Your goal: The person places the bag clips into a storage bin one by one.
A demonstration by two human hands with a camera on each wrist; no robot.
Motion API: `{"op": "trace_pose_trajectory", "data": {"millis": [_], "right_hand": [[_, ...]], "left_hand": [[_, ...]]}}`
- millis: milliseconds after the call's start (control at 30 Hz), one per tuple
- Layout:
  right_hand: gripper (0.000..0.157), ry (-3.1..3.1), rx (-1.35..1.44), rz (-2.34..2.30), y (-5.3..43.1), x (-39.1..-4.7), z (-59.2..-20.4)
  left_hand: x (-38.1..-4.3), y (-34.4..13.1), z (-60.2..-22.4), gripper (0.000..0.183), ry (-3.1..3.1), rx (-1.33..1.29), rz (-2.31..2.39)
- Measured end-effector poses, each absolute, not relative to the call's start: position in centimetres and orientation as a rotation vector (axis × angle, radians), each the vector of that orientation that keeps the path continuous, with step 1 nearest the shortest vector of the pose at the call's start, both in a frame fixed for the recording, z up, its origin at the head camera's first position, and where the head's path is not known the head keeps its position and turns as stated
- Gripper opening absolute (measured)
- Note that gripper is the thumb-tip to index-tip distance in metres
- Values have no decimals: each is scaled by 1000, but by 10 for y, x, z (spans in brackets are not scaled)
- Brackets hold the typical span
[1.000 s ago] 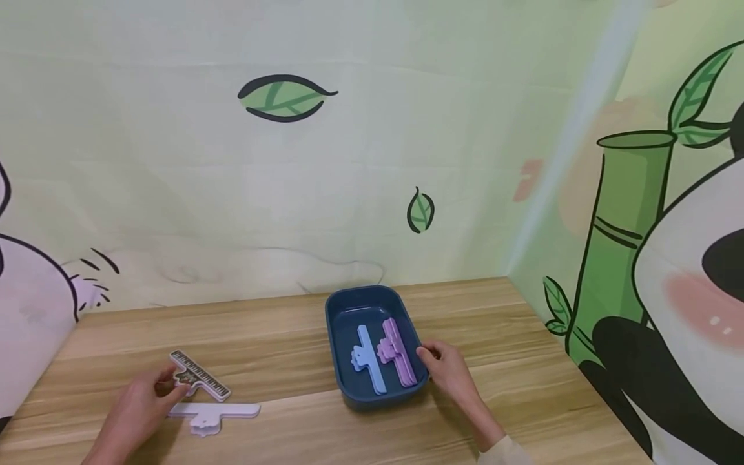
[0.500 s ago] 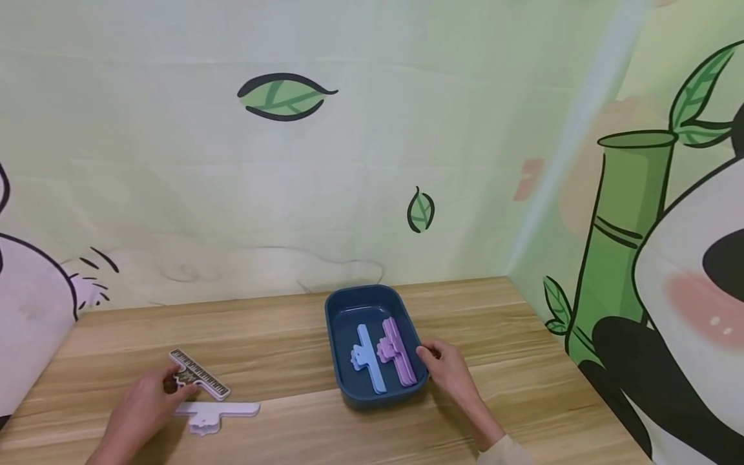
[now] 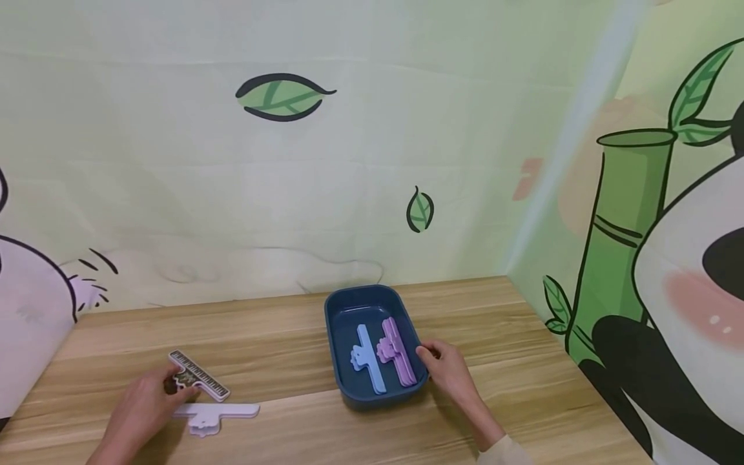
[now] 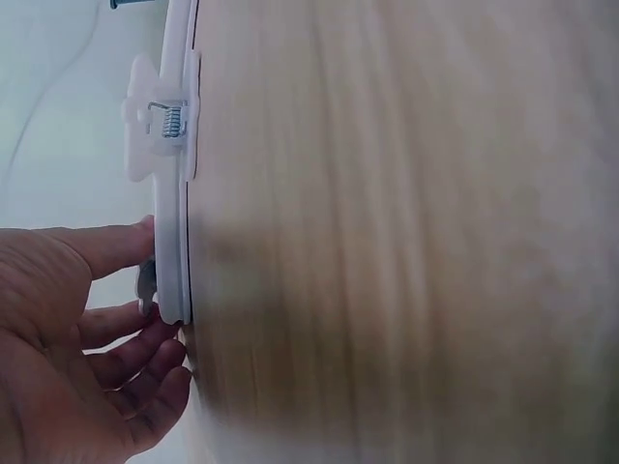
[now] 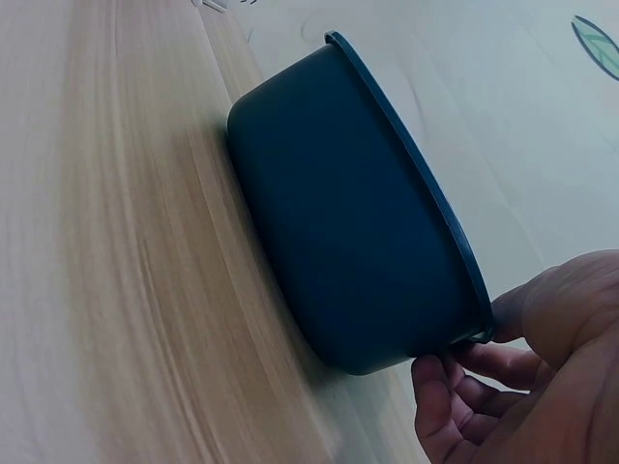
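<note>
On the left, my left hand (image 3: 139,402) pinches the handle of a bag clip with a piano-key print (image 3: 205,376) between thumb and fingers. Just in front of that clip lies a pale lilac bag clip (image 3: 229,410), partly covered by the hand. The left wrist view shows the lilac clip's coil spring (image 4: 172,121) and the thumb close to its bar. My right hand (image 3: 452,374) grips the rim of a dark blue plastic bin (image 5: 358,213), thumb on top and fingers beneath. Inside the bin lie a light blue bag clip (image 3: 370,361) and a purple bag clip (image 3: 398,355), side by side.
The wooden tabletop (image 3: 279,349) runs back to a pale green wall sheet (image 3: 174,161) printed with leaves. At right, a side panel carries a panda and a bamboo drawing (image 3: 624,194). The bin stands right of the table's middle.
My left hand has shifted very slightly right and settled more over the piano-print clip's handle. The right hand and the bin have not moved.
</note>
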State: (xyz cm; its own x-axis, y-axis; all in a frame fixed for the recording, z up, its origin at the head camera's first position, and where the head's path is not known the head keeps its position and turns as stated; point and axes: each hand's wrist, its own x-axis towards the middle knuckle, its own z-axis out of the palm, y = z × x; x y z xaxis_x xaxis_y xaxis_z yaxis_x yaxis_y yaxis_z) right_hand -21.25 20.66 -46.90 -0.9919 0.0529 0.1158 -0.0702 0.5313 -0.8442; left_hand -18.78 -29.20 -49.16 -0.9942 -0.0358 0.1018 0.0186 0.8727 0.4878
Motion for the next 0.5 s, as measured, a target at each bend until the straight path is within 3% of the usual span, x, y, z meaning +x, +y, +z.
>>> {"op": "trace_pose_trajectory", "data": {"millis": [267,500], "right_hand": [[15,-2637,35,1452,207,-212,-468],[15,-2635,35,1453,207,-212,-468]], "left_hand": [[-192,-295,-492,64,-2979,36,-826],[-196,-289,-489,59,-2938,40,-979]]}}
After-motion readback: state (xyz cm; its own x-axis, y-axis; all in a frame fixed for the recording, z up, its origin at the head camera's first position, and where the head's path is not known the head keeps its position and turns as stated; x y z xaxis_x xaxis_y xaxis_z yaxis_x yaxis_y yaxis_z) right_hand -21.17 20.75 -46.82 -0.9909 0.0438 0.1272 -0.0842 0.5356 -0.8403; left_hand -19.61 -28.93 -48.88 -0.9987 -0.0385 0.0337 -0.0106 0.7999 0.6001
